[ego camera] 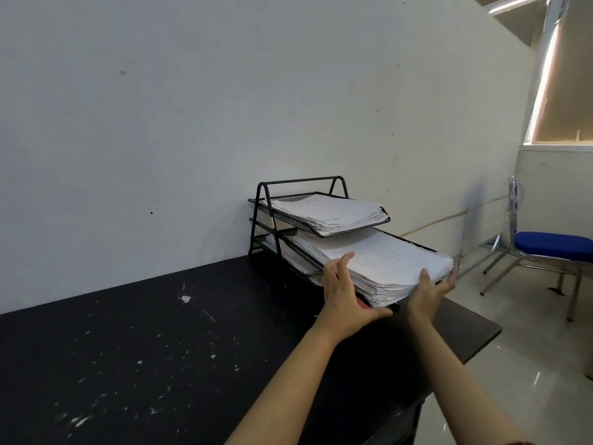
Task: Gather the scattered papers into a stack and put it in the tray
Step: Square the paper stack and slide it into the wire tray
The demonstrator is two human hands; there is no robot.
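Note:
A black wire tray rack (261, 205) stands on the black table against the wall. Its top tier holds a pile of white papers (330, 210). A thick stack of white papers (385, 264) lies in the middle tier and juts out past its front edge. My left hand (345, 292) rests against the stack's left front corner, fingers spread and relaxed. My right hand (431, 289) is at the stack's right front corner, thumb on top and fingers along the side. A lower tier with more paper shows behind the left hand.
The black table (144, 332) is flecked with white paint spots and one small paper scrap (185, 299). Its right edge drops to a tiled floor. A blue-seated metal chair (552, 248) stands at the right near the wall.

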